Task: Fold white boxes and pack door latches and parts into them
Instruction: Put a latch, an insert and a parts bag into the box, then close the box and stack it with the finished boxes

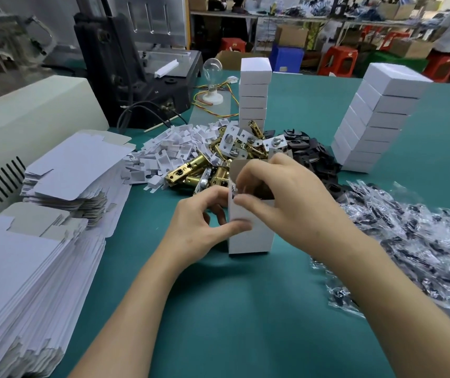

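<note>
Both bare forearms reach forward from the lower edge and converge at mid-frame, wrists apart. The left hand (202, 225) grips the white box (249, 241) from its left side, thumb pressed on the near face and fingers curled behind. The right hand (289, 197) arches over the box's top, fingers curled downward, thumb against the near upper edge.

I see the left hand (196, 227) gripping an upright white box (248, 236) near the bench (245, 309) centre. The right hand (286, 197) curls over its open top; contents blurred. Brass latches (191, 167) lie just behind. Flat box blanks (27, 255) line the left edge, bagged parts (423, 241) the right.
</note>
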{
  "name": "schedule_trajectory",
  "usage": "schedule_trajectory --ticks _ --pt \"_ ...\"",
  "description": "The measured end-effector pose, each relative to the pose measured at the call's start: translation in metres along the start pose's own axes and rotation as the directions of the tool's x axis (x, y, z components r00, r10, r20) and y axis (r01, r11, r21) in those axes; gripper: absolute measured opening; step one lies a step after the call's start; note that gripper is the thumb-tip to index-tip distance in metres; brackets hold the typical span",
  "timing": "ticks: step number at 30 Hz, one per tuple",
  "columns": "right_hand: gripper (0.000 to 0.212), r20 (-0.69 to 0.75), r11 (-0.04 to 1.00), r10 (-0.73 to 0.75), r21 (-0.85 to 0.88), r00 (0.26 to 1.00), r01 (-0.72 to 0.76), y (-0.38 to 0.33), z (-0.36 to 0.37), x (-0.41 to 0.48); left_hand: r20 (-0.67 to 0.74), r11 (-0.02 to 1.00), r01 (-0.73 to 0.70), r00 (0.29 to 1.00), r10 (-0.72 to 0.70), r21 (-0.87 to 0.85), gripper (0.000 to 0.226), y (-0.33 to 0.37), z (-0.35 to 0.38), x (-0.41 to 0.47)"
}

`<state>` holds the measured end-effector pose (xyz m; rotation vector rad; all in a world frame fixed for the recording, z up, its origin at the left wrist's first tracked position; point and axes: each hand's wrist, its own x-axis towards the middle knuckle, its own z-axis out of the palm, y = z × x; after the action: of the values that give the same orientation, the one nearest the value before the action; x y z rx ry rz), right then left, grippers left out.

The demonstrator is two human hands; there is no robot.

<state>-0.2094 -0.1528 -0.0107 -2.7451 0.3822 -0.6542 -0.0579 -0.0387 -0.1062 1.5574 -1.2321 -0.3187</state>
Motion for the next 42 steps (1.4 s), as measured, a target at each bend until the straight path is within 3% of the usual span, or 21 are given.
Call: schedule_trajectory --ticks 3,9,12,15,17,21,25,28,32,34,38,42 --pt "0.009 -0.023 1.0 -0.023 0.008 0.999 0.023 0.007 0.004 -0.001 -0.006 1.0 0.016 1.0 -0.016 -0.005 0.035 0.001 0.0 0.0" --pt "0.017 -0.208 0.987 -0.132 -0.12 0.969 0.109 0.016 0.03 -0.012 -0.009 1.0 0.022 1.0 -0.022 -0.01 0.035 0.004 0.0 0.001" --pt "0.028 -0.348 0.997 -0.079 -0.011 0.934 0.081 0.021 0.039 -0.021 -0.044 1.0 0.015 0.999 -0.015 -0.014 0.042 0.003 0.001 0.001" --pt "0.036 -0.491 0.987 0.079 0.164 0.868 0.003 0.03 0.042 -0.028 -0.117 1.0 -0.005 0.993 0.008 0.028 0.065 0.004 0.003 0.001" --pt "0.038 -0.469 0.963 0.177 0.264 0.865 -0.054 0.034 0.043 -0.03 -0.159 1.0 -0.01 0.987 0.012 0.015 0.073 0.005 0.007 0.001" --pt "0.039 -0.389 0.915 0.248 0.394 0.887 -0.083 0.035 0.051 -0.031 -0.189 0.999 -0.05 0.981 0.045 -0.021 0.068 0.005 0.013 -0.001" --pt "0.038 -0.376 0.803 0.391 0.585 0.84 -0.112 0.035 0.052 -0.033 -0.191 0.998 -0.062 0.98 0.06 -0.005 0.062 0.001 0.011 -0.002" --pt "0.027 -0.376 0.818 0.373 0.565 0.848 -0.109 0.036 0.051 -0.034 -0.18 0.999 -0.048 0.982 0.05 0.018 0.052 0.002 0.011 -0.003" --pt "0.011 -0.359 0.826 0.348 0.555 0.866 -0.102 0.034 0.053 -0.033 -0.221 0.995 -0.1 0.97 0.104 0.028 0.019 0.008 0.012 -0.004" --pt "0.004 -0.345 0.817 0.359 0.566 0.867 -0.114 0.032 0.053 -0.033 -0.245 0.989 -0.124 0.96 0.139 0.076 0.02 0.012 0.013 -0.003" --pt "0.01 -0.318 0.793 0.359 0.599 0.878 -0.107 0.029 0.052 -0.032 -0.31 0.963 -0.157 0.925 0.221 0.22 0.025 0.018 0.017 -0.002" --pt "0.015 -0.305 0.791 0.337 0.605 0.891 -0.092 0.027 0.05 -0.032 -0.321 0.95 -0.219 0.904 0.284 0.224 0.008 0.018 0.018 -0.003"
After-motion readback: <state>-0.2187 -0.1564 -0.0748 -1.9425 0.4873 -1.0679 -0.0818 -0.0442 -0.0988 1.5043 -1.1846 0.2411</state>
